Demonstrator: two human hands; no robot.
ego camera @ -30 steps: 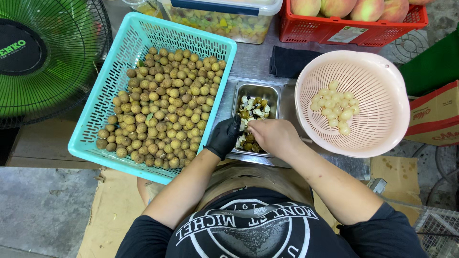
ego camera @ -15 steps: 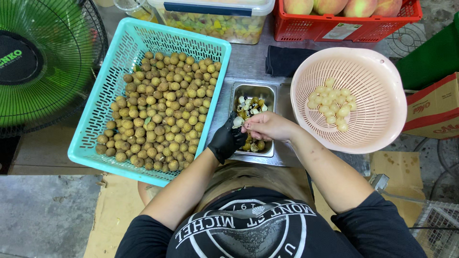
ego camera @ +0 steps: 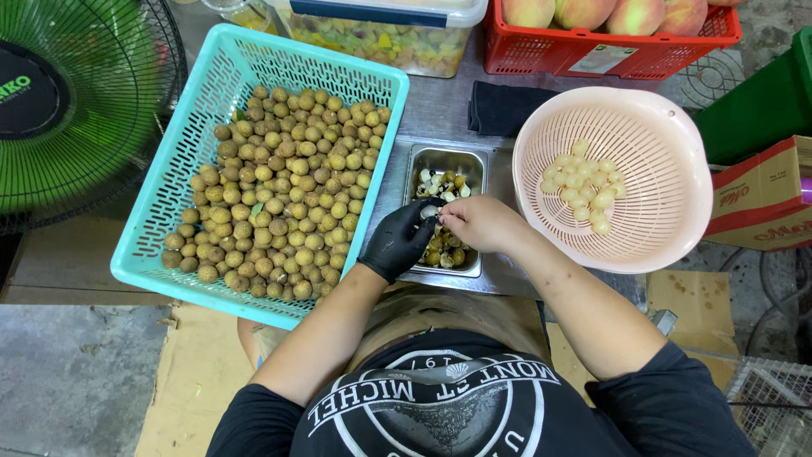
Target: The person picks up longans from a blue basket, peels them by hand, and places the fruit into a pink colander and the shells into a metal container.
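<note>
Both hands have shifted slightly left over the metal tray (ego camera: 447,161), gloved left hand (ego camera: 397,241) pinching a small fruit (ego camera: 430,211), bare right hand (ego camera: 478,222) picking it, so scraps drop in.

Head-worn view, straight down, close.

Turquoise basket (ego camera: 178,211) — brown fruit (ego camera: 279,203) — pink colander (ego camera: 668,169)
</note>
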